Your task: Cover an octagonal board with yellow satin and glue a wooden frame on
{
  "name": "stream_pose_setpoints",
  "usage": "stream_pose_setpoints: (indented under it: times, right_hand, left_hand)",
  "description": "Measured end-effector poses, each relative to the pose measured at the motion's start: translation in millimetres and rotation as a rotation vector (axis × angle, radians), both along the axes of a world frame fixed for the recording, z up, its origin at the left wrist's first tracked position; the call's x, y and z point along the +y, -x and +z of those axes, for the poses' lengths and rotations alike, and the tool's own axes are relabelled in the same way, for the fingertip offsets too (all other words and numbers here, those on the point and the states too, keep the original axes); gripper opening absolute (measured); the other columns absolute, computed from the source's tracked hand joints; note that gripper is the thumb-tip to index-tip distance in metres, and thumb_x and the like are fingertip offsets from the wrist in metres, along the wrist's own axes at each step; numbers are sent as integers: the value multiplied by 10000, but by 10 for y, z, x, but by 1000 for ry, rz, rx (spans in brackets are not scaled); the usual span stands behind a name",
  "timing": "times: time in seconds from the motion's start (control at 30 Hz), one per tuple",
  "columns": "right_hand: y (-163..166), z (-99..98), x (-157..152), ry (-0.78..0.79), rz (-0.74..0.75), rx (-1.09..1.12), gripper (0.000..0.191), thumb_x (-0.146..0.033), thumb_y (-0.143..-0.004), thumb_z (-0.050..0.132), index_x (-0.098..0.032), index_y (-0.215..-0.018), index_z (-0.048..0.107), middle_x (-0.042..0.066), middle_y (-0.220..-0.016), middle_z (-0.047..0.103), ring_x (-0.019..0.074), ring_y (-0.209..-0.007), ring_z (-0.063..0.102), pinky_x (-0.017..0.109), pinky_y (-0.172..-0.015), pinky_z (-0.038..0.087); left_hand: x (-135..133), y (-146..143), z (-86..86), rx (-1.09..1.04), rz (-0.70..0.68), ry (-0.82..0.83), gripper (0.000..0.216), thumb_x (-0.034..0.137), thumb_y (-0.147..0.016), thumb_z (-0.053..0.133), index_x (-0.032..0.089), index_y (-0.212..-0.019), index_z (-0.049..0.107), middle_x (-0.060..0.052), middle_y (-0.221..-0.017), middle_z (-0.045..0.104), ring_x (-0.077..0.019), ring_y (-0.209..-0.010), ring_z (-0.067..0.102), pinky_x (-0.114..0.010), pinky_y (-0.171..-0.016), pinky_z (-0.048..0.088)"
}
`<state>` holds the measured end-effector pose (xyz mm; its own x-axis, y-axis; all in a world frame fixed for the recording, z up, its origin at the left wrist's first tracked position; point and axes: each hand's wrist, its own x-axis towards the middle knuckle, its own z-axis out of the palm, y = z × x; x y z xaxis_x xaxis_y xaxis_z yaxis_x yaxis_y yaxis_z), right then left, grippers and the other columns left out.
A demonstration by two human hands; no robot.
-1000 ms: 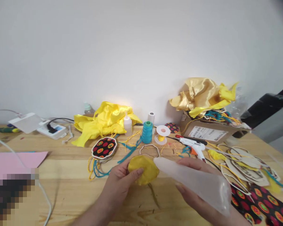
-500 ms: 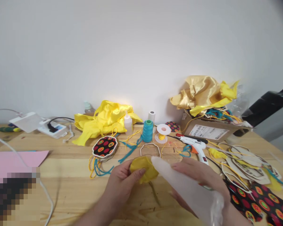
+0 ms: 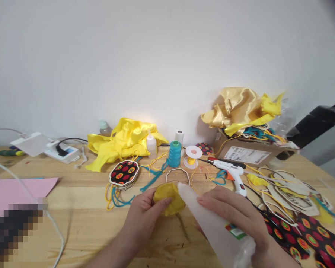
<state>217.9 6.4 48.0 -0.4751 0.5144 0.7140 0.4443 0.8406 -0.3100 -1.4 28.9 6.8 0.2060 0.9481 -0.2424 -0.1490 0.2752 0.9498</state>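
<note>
Grey wall (image 3: 145, 59): plain and broad, it takes up the whole upper half of what I see.
Wooden table (image 3: 89, 216): right up against it, pale planks, crowded along the back.
Cardboard box (image 3: 277, 149): there at the back right, a white shipping label (image 3: 247, 155) on its front and gold satin cloth (image 3: 237, 106) heaped over its top.
Yellow satin cloth (image 3: 128, 136): crumpled in a bright pile near the wall, with a small dropper bottle (image 3: 151, 146) standing just in front.
Floral-print fabric (image 3: 318, 234): black with red and orange rounds, spread at the near right.
Cone-shaped white bottle (image 3: 209, 219): tilted now, its narrow end up at the rim of the yellow fabric disc (image 3: 170, 190); touching or not, I can't tell from here.
Right hand (image 3: 234, 212): wrapped round that bottle, gripping it along its side.
Left hand (image 3: 142, 212): pinching the disc, thumb across its upper face, holding it above the table, just in front of the person.
Glue gun (image 3: 230, 171): white with an orange trigger, lying before the box.
Teal thread cone (image 3: 174, 155): upright behind the disc, beside a white spool (image 3: 193, 152) of yellow cord.
</note>
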Motion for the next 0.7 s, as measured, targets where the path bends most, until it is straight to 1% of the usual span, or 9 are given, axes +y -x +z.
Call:
stream_pose_setpoints:
  times: [0.13,0.3,0.4,0.5,0.6,0.7]
  right_hand:
    - [-3,-9,-2,6,2,-8,401,-107,-776,647,-108,-1163,543,94,-995,640,184,-891,600,295,-759,496]
    - [2,-7,-11,16,1,-1,408,-95,-777,643,-111,-1170,537,91,-993,642,178,-886,604,287,-751,500]
    - [6,2,-15,12,-7,0,405,-104,-785,633,-118,-1176,530,92,-994,647,181,-876,612,294,-742,508]
    - [-1,1,-20,15,-16,2,397,-102,-787,624,-122,-1171,527,91,-978,652,184,-851,619,303,-722,512]
    - [-24,-20,-25,22,-39,-5,396,-106,-786,621,-130,-1169,527,88,-973,654,194,-862,620,326,-743,514]
    - [-47,-47,-23,28,-36,1,424,-99,-774,628,-126,-1184,523,91,-988,648,198,-875,622,336,-752,518]
  left_hand:
    - [1,-17,24,-14,-15,0,280,351,-698,712,182,-921,699,-41,-855,739,-232,-788,665,-310,-716,520]
    - [-7,-29,35,-10,-24,-31,264,336,-699,712,173,-907,699,-23,-812,734,-206,-745,651,-287,-698,509]
    - [-14,-31,35,-14,-24,-18,263,332,-709,708,174,-919,694,-19,-815,732,-196,-728,647,-278,-682,503]
    - [-20,-31,41,-23,-17,-3,263,335,-713,706,181,-925,696,-17,-824,734,-197,-735,651,-282,-698,503]
    - [-18,-25,53,-11,-1,-6,275,338,-697,719,171,-915,704,-21,-795,738,-200,-728,655,-268,-668,505]
    - [-12,-17,62,-19,10,7,306,337,-691,728,169,-945,698,-29,-805,744,-205,-735,663,-266,-658,512]
